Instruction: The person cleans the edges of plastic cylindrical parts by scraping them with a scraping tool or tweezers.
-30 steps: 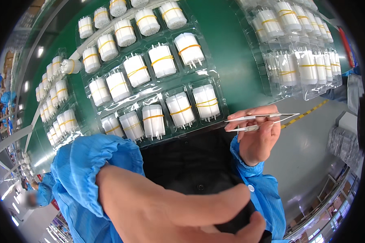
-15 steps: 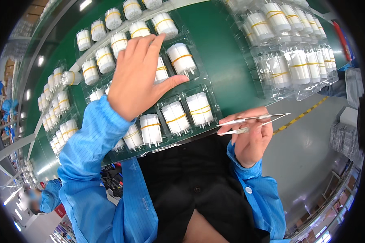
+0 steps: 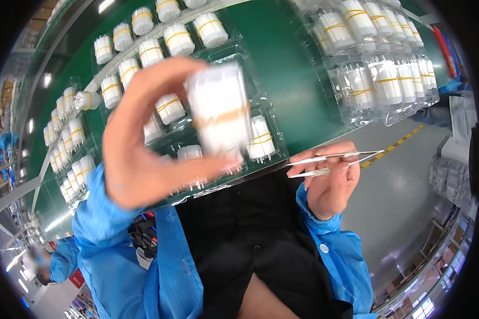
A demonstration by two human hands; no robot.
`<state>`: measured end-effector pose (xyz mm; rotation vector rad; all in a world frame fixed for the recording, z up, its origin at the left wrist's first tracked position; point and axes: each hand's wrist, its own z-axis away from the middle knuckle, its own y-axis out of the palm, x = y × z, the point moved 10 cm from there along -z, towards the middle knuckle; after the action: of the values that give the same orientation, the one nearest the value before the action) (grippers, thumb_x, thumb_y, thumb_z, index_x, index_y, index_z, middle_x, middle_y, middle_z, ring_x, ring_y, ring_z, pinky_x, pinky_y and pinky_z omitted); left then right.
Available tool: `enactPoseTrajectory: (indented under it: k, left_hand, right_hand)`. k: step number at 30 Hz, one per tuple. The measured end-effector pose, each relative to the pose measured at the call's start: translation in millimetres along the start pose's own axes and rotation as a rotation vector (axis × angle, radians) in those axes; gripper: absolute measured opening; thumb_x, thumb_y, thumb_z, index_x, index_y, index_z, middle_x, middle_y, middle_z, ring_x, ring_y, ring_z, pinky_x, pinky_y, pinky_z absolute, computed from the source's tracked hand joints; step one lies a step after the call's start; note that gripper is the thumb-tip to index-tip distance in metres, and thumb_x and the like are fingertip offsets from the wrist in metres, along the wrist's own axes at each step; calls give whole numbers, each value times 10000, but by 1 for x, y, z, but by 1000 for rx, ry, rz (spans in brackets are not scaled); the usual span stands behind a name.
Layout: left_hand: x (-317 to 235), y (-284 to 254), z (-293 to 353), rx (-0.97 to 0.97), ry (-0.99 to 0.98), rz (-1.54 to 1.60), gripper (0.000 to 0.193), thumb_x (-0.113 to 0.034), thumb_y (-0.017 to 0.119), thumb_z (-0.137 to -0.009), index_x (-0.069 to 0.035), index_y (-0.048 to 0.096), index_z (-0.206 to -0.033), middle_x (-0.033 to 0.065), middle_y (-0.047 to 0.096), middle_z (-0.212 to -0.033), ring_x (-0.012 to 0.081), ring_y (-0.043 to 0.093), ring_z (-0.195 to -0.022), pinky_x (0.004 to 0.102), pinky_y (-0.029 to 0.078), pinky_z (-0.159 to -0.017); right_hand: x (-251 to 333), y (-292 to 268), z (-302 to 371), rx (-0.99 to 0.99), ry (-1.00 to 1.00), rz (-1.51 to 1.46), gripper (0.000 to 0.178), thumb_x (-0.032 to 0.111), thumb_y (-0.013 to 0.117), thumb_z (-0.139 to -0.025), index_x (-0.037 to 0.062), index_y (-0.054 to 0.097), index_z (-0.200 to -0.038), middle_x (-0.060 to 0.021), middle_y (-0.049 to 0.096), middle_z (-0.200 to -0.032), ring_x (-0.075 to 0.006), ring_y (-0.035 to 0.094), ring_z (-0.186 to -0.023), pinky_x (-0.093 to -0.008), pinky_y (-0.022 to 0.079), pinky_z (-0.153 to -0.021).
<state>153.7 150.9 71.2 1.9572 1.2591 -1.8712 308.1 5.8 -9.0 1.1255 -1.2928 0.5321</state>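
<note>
Since the frame half a second earlier, the person's left hand is no longer spread over the rows; it is now raised toward the camera at centre-left, with a white block in its grip. Right hand and tweezers keep nearly the same place, right of centre.

Head view, left side: thumb and fingers are clamped on the block, thumb at its lower end, fingers at its upper left. The block is at frame centre, above the clear plastic tray, partly hiding it. Motion blurs the block and the tan-yellow band around its middle.

Head view, right side: the fingers are closed on the tweezers. Both tweezer tips point left and stand apart, beside the near edge of the green work surface.

Surroundings: similar banded blocks fill rows at the upper left and centre. Stacked clear trays with more blocks occupy the upper right. A yellow-and-black floor stripe runs right of the tweezers.
</note>
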Motion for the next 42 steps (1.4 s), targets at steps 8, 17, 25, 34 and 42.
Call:
enactPoseTrajectory:
  k: [8, 17, 25, 34, 42]
  left_hand:
    - [16, 64, 110, 149, -412, 1274, 842, 123, 614, -648, -28, 196, -1363, 214, 566, -1017, 287, 605, -900, 371, 462, -802]
    - [15, 40, 125, -53, -72, 445, 372, -123, 835, -605, -12, 617, -886, 78, 584, -698, 175, 574, -597, 255, 416, -515]
    - [10, 29, 140, -130, 68, 227, 279, -145, 732, -565, 10, 580, -741, 79, 589, -607, 203, 547, -436, 254, 374, -403]
    - [13, 37, 141, -53, 20, 300, 278, -125, 776, -562, -45, 573, -734, 66, 529, -596, 253, 517, -456, 297, 376, -397]
    - [14, 28, 142, -43, -24, 238, 283, -103, 765, -530, -45, 574, -731, 63, 534, -589, 258, 519, -457, 289, 374, -404]
  right_hand:
    - [21, 38, 6, 119, -90, 49, 282, 266, 483, -945, -15, 474, -966, -241, 646, -822, -229, 659, -673, -184, 382, -457]
    - [26, 119, 28, 515, -72, 61, 369, 297, 567, -898, -49, 452, -955, -263, 620, -803, -276, 643, -686, -312, 540, -577]
    - [18, 153, 60, 813, -121, 13, 338, 189, 662, -831, -75, 502, -970, -306, 623, -902, -334, 662, -727, -392, 552, -635]
    - [31, 163, 63, 727, -298, 214, 373, 312, 635, -851, -27, 484, -888, -277, 638, -812, -292, 652, -642, -321, 550, -555]
    - [23, 168, 52, 912, -120, 199, 371, 321, 611, -867, -20, 469, -905, -248, 654, -801, -281, 657, -649, -311, 540, -551]
